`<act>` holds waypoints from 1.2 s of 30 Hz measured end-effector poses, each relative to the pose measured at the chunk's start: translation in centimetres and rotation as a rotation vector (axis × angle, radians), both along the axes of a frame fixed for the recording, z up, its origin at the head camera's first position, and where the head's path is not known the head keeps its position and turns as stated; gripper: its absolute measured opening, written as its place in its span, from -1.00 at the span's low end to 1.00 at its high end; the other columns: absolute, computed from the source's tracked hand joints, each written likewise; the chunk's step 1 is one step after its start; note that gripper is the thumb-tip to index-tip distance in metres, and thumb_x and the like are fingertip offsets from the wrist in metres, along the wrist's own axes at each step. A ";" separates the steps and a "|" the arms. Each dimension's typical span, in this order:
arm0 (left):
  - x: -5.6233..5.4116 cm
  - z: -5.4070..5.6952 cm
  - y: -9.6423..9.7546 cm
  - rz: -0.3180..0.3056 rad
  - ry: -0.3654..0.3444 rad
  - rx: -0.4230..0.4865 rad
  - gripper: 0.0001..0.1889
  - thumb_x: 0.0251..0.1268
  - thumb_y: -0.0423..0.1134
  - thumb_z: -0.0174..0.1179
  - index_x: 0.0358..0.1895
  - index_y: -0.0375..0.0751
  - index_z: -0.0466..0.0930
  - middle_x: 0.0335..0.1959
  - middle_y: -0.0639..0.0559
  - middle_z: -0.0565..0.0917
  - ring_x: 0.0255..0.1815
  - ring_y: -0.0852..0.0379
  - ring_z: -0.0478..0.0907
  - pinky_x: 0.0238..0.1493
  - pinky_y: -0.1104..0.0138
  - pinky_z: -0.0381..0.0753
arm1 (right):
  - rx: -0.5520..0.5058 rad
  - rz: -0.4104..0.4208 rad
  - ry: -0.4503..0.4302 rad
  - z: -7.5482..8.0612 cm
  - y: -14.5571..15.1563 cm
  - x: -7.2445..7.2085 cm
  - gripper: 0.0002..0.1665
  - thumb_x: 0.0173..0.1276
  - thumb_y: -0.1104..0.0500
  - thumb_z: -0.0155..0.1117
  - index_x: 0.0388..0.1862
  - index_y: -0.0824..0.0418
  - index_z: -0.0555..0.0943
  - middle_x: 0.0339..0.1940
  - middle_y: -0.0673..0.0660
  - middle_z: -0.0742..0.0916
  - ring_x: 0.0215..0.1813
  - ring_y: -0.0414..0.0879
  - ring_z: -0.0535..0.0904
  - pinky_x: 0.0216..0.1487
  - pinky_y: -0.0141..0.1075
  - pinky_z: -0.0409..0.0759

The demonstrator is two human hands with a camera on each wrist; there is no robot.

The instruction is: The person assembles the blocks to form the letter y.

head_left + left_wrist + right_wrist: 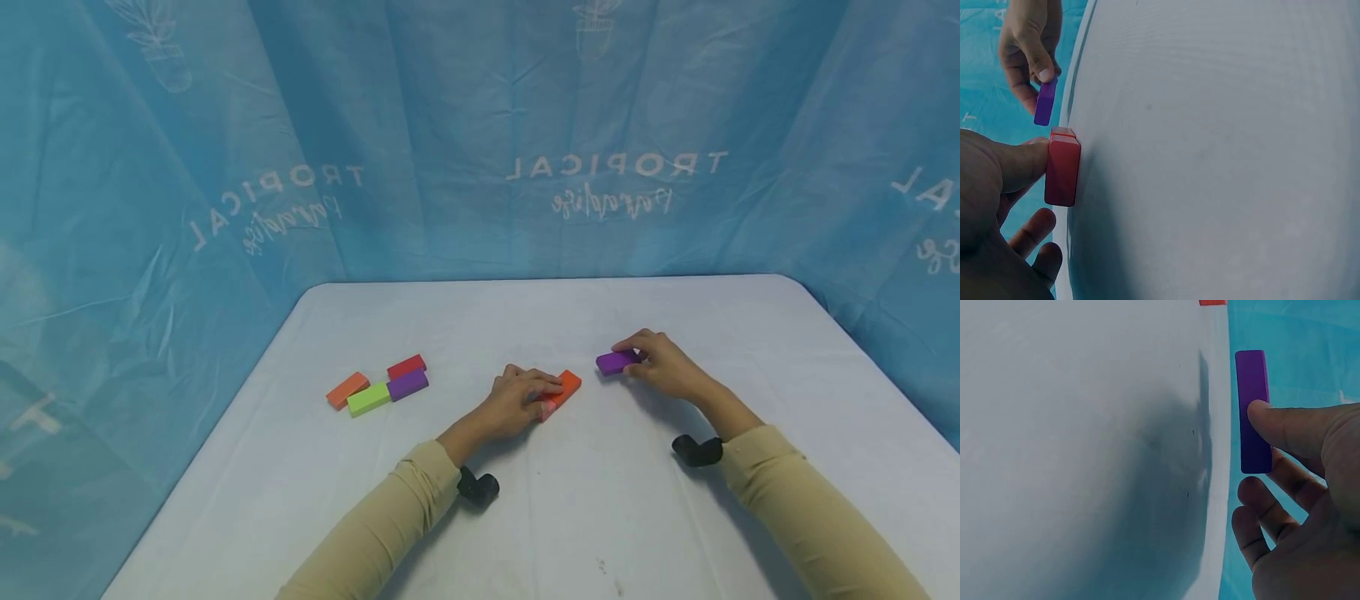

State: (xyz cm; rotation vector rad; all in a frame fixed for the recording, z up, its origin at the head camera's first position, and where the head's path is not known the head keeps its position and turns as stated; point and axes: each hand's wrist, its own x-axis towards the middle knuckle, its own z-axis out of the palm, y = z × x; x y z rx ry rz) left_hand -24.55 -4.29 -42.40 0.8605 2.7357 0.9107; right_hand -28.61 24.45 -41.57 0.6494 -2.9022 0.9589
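Near the middle of the table in the head view, my left hand (515, 402) holds a pinkish-red block (1063, 172) between thumb and fingers. An orange block (567, 384) lies end to end with it, and my fingers overlap both. To the right, my right hand (663, 364) pinches a purple block (615, 362) by its near end, just above the tabletop. The right wrist view has the thumb across the face of that purple block (1252, 381), with the other fingers loosely bent below it.
On the table's left side lie an orange-brown block (347, 389), a lime green block (368, 400), a second purple block (408, 384) and a dark red block (407, 366), close together. A white cloth covers the table (600, 500). A blue printed curtain (480, 125) hangs behind it.
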 end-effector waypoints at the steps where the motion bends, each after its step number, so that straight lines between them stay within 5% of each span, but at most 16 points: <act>1: 0.0 0.0 0.0 0.002 -0.002 -0.002 -0.66 0.34 -0.15 0.11 0.16 0.03 0.56 0.27 0.26 0.47 0.19 0.10 0.23 0.12 0.19 0.19 | 0.003 0.004 0.002 -0.1 -0.1 -0.1 -0.58 0.19 0.38 0.24 0.08 0.27 0.59 0.00 0.27 0.62 -0.04 0.08 0.46 -0.07 -0.19 0.37; 23: 0.0 0.0 0.0 -0.001 0.002 0.006 -0.67 0.35 -0.16 0.10 0.15 0.03 0.57 0.27 0.26 0.48 0.20 0.08 0.23 0.15 0.16 0.18 | 0.019 0.084 0.002 -0.5 -2.3 -1.0 -0.61 0.19 0.37 0.24 0.04 0.24 0.61 -0.01 0.23 0.63 0.05 0.10 0.45 0.09 -0.01 0.39; 36: -0.1 0.0 0.0 -0.011 0.004 0.006 -0.67 0.35 -0.17 0.09 0.15 0.02 0.57 0.27 0.25 0.48 0.19 0.08 0.23 0.12 0.17 0.18 | 0.074 0.062 -0.038 -0.7 -3.0 -1.2 -0.60 0.21 0.32 0.25 0.06 0.18 0.60 0.05 0.20 0.62 0.06 0.09 0.39 0.06 -0.04 0.38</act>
